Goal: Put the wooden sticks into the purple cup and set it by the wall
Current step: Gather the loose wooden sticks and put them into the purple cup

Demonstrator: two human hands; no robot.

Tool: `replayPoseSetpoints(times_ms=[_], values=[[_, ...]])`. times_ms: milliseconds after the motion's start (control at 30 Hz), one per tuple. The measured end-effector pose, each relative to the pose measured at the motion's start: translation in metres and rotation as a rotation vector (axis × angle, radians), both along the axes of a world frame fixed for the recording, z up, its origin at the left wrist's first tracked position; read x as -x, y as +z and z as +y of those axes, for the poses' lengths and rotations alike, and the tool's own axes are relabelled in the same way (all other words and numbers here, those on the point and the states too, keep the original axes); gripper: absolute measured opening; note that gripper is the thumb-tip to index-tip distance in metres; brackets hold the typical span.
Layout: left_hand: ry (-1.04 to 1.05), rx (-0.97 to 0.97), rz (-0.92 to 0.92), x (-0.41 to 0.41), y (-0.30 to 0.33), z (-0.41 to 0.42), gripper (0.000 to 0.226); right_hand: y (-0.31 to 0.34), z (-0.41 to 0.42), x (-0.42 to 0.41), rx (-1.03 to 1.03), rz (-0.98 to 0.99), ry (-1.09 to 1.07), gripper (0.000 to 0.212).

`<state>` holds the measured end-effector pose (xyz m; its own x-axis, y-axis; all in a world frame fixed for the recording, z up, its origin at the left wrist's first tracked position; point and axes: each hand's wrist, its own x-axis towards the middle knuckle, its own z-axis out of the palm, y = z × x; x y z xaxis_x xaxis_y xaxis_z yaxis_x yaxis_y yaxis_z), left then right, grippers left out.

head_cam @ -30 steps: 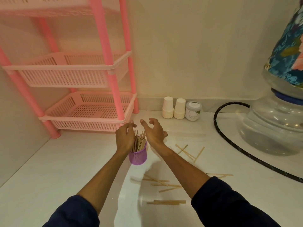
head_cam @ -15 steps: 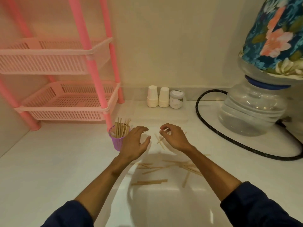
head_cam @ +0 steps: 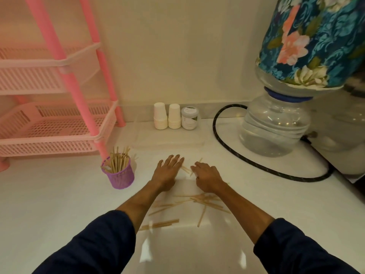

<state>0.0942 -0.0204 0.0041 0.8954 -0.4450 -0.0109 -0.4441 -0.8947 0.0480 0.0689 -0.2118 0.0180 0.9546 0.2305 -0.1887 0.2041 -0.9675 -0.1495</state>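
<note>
Hands: two, both bare below dark blue sleeves, palms down on the white table (head_cam: pixel 59 204). The left hand (head_cam: pixel 167 171) lies flat with fingers spread and straight, holding nothing. The right hand (head_cam: pixel 205 177) is loosely curled, fingertips down on a few sticks that lie between the two hands; whether it has pinched one I cannot tell. One purple cup (head_cam: pixel 118 175), round with mesh walls, stands upright well to the left of the left hand, packed with a bundle of thin flat wooden sticks (head_cam: pixel 118 161) standing on end; it sits just before a post of the pink plastic rack (head_cam: pixel 59 125), not against the wall. More loose sticks (head_cam: pixel 203 200), roughly a dozen pale slats too crossed to count exactly, lie scattered behind the hands under the forearms. Beyond the hands, against the wall, stand two stacks of white paper cups (head_cam: pixel 166 115) and one small white-lidded jar (head_cam: pixel 190 118). To the right, one black hose (head_cam: pixel 233 153) loops across the table around one clear water bottle (head_cam: pixel 274 125) topped by a floral cloth cover.
</note>
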Motion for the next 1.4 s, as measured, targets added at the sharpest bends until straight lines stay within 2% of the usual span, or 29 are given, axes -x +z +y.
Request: replayPoseSetpoints(times_ms=[167,333,400,533,600,667,733,867,1000,1233,1400], values=[[-0.078,-0.115,-0.014,-0.020,0.001,-0.012,0.061,-0.005,-0.009,0.000,0.089,-0.257,0.087,0.034],[-0.134,-0.064,-0.109,-0.019,0.006,-0.007,0.026,-0.003,-0.024,0.008,0.059,-0.270,0.101,0.025],[-0.147,-0.050,-0.141,-0.017,0.005,0.000,0.020,0.001,-0.029,0.014,0.014,-0.246,0.115,0.026],[-0.174,-0.013,-0.143,-0.006,0.002,0.012,0.021,0.010,-0.037,0.027,-0.122,-0.102,0.131,0.031],[-0.179,-0.002,-0.133,0.004,0.002,0.017,0.021,0.013,-0.039,0.034,-0.169,-0.001,0.140,0.045],[-0.189,0.007,-0.134,0.013,0.001,0.021,0.019,0.016,-0.040,0.039,-0.143,0.057,0.169,0.062],[-0.206,0.023,-0.144,0.022,0.001,0.026,0.016,0.017,-0.040,0.043,-0.097,0.060,0.199,0.067],[-0.237,0.027,-0.175,0.035,-0.002,0.034,0.008,0.017,-0.038,0.047,-0.155,0.061,0.172,0.045],[-0.259,-0.006,-0.149,0.042,-0.002,0.035,0.011,0.015,-0.033,0.052,-0.181,0.077,0.157,0.019],[-0.307,-0.136,-0.179,0.051,-0.001,0.033,0.019,0.014,-0.023,0.057,-0.048,0.051,0.225,0.010],[-0.292,-0.143,-0.195,0.055,0.006,0.028,0.023,0.016,-0.015,0.057,0.014,0.043,0.243,0.017]])
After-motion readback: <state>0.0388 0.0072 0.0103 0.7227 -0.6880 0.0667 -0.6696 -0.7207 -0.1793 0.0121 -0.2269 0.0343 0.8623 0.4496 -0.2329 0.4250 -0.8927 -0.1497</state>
